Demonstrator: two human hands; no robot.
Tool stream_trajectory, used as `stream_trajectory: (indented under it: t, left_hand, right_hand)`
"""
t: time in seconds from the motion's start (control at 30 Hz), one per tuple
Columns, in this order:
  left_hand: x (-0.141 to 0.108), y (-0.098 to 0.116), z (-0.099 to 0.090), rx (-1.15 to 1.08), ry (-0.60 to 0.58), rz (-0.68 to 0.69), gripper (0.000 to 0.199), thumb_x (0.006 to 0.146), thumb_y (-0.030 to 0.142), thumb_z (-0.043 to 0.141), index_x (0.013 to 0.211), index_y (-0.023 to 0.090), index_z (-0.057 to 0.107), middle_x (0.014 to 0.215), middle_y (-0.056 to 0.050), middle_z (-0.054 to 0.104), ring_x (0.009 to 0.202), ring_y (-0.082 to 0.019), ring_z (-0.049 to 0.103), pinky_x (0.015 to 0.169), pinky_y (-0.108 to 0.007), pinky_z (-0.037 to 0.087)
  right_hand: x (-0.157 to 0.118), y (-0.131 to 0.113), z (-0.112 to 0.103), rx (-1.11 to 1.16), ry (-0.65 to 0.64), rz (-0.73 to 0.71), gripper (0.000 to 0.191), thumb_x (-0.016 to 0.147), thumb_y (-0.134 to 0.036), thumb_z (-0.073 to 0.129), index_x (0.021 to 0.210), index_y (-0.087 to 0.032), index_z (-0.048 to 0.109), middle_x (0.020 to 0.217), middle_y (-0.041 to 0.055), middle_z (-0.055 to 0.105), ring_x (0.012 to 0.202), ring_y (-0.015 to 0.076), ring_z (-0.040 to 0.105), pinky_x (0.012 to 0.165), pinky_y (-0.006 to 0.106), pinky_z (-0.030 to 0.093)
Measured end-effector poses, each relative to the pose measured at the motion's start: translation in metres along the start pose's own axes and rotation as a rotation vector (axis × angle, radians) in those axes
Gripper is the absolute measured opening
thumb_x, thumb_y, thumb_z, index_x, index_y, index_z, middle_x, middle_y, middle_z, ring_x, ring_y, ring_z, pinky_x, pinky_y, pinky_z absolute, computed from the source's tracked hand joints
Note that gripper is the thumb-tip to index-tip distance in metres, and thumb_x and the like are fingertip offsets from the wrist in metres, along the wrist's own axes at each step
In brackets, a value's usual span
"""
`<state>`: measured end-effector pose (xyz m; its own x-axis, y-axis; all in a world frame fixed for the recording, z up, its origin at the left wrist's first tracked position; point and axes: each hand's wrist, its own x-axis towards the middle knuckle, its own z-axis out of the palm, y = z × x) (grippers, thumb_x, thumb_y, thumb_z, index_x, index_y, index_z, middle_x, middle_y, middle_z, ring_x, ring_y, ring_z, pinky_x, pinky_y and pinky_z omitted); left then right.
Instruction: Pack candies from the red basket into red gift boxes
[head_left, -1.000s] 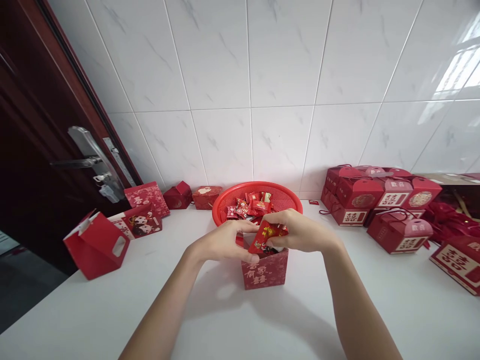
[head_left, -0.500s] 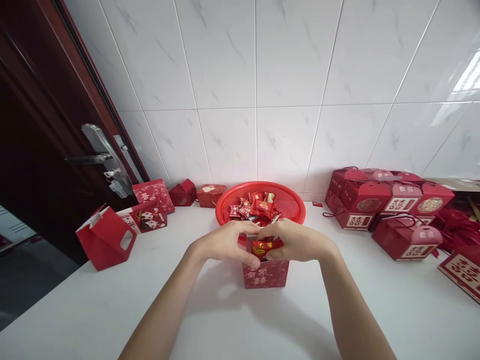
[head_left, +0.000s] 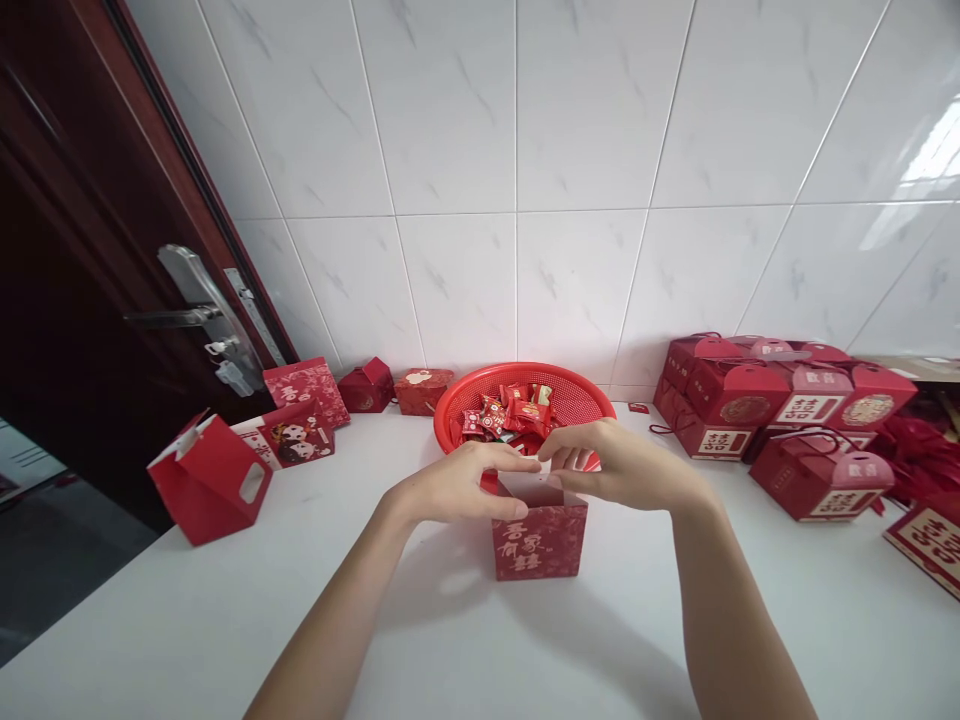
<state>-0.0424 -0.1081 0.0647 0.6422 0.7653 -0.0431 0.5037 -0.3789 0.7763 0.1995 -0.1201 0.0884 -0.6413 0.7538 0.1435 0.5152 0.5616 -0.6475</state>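
A red patterned box (head_left: 538, 541) with pale lettering stands upright on the white table, its top open. My left hand (head_left: 466, 484) is at the box's left side, thumb at the front rim and fingers at the back, gripping it. Over the right rim hovers my right hand (head_left: 611, 465), its fingers bent and apart with nothing seen between them. Behind the box sits a red plastic basket (head_left: 455, 405) with several wrapped candies (head_left: 525, 413) in it. The inside of the box is mostly hidden.
Several red gift boxes (head_left: 731, 398) are stacked at the right by the tiled wall (head_left: 465, 290). At the left stand an open red box (head_left: 214, 480), a printed box (head_left: 296, 437) and smaller ones. A dark door (head_left: 75, 200) is at the far left.
The red-wrapped candy that was at the box opening between my hands no longer shows there. My right hand has moved up and right, and its fingers have opened.
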Motion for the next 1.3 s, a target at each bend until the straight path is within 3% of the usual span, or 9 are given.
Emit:
stream_trajectory:
  t: [0.17, 0.33, 0.5, 0.6, 0.73, 0.87, 1.03, 1.17, 1.3]
  left_hand:
    - [0.004, -0.005, 0.002, 0.061, 0.081, 0.022, 0.040, 0.084, 0.030, 0.066, 0.124, 0.028, 0.071, 0.127, -0.004, 0.071, 0.116, -0.027, 0.064, 0.095, -0.034, 0.052]
    - [0.011, -0.005, 0.011, 0.187, 0.179, 0.198, 0.029, 0.088, 0.021, 0.055, 0.105, 0.025, 0.079, 0.094, -0.003, 0.078, 0.083, -0.021, 0.071, 0.076, -0.031, 0.054]
    - [0.012, -0.002, 0.015, 0.126, 0.594, 0.306, 0.030, 0.089, 0.032, 0.062, 0.115, 0.025, 0.074, 0.112, -0.004, 0.076, 0.101, -0.024, 0.070, 0.090, -0.035, 0.055]
    - [0.009, 0.000, 0.012, -0.022, 0.747, 0.272, 0.041, 0.087, 0.039, 0.067, 0.125, 0.024, 0.067, 0.113, -0.006, 0.075, 0.099, -0.024, 0.070, 0.090, -0.037, 0.056]
    - [0.007, 0.001, 0.004, -0.267, 0.620, 0.255, 0.062, 0.085, 0.044, 0.069, 0.140, 0.021, 0.052, 0.105, -0.007, 0.076, 0.090, -0.023, 0.071, 0.082, -0.036, 0.058]
    - [0.007, -0.002, 0.000, -0.317, 0.418, 0.257, 0.054, 0.083, 0.042, 0.070, 0.132, 0.022, 0.058, 0.112, -0.008, 0.073, 0.097, -0.024, 0.070, 0.083, -0.036, 0.058]
    - [0.010, -0.007, 0.002, -0.333, 0.482, 0.252, 0.044, 0.083, 0.042, 0.069, 0.122, 0.023, 0.060, 0.091, -0.003, 0.074, 0.080, -0.021, 0.070, 0.074, -0.033, 0.057]
    - [0.011, -0.005, 0.003, -0.265, 0.539, 0.284, 0.027, 0.081, 0.041, 0.071, 0.097, 0.022, 0.063, 0.086, -0.002, 0.071, 0.074, -0.017, 0.067, 0.068, -0.029, 0.055]
    - [0.010, -0.001, 0.005, -0.225, 0.562, 0.292, 0.025, 0.081, 0.043, 0.070, 0.087, 0.020, 0.062, 0.078, -0.001, 0.068, 0.068, -0.015, 0.064, 0.064, -0.028, 0.054]
  right_hand:
    - [-0.008, 0.007, -0.006, -0.096, 0.144, 0.141, 0.022, 0.089, -0.040, 0.062, 0.101, -0.022, 0.066, 0.098, 0.0061, 0.071, 0.087, 0.0224, 0.066, 0.073, 0.034, 0.051]
    - [-0.009, 0.013, -0.008, -0.118, 0.032, 0.239, 0.038, 0.082, -0.044, 0.070, 0.112, -0.022, 0.063, 0.099, 0.0075, 0.069, 0.090, 0.0244, 0.065, 0.069, 0.033, 0.050]
    - [-0.003, 0.018, -0.006, 0.033, 0.059, 0.109, 0.040, 0.085, -0.038, 0.068, 0.120, -0.021, 0.058, 0.086, 0.0023, 0.066, 0.077, 0.0191, 0.063, 0.066, 0.031, 0.049]
    - [0.002, 0.020, -0.004, 0.260, 0.136, -0.017, 0.028, 0.087, -0.042, 0.067, 0.101, -0.019, 0.061, 0.079, 0.0008, 0.062, 0.070, 0.0157, 0.059, 0.062, 0.029, 0.050]
    - [0.006, 0.022, -0.002, 0.476, 0.174, -0.079, 0.033, 0.082, -0.047, 0.072, 0.086, -0.018, 0.059, 0.073, -0.0003, 0.059, 0.064, 0.0133, 0.056, 0.056, 0.027, 0.050]
    - [0.005, 0.023, -0.001, 0.501, 0.256, -0.060, 0.034, 0.083, -0.049, 0.071, 0.092, -0.018, 0.060, 0.078, 0.0013, 0.061, 0.067, 0.0151, 0.059, 0.056, 0.028, 0.052]
    - [0.004, 0.019, -0.001, 0.493, 0.260, -0.041, 0.034, 0.086, -0.050, 0.068, 0.094, -0.018, 0.060, 0.074, -0.0003, 0.057, 0.065, 0.0133, 0.056, 0.056, 0.026, 0.049]
    - [0.004, 0.015, -0.001, 0.428, 0.281, -0.030, 0.045, 0.091, -0.062, 0.054, 0.083, -0.018, 0.059, 0.066, -0.0029, 0.046, 0.057, 0.0109, 0.047, 0.053, 0.025, 0.047]
    - [0.005, 0.017, 0.000, 0.372, 0.256, 0.001, 0.047, 0.090, -0.063, 0.055, 0.077, -0.018, 0.059, 0.068, -0.0013, 0.049, 0.060, 0.0121, 0.049, 0.054, 0.027, 0.047]
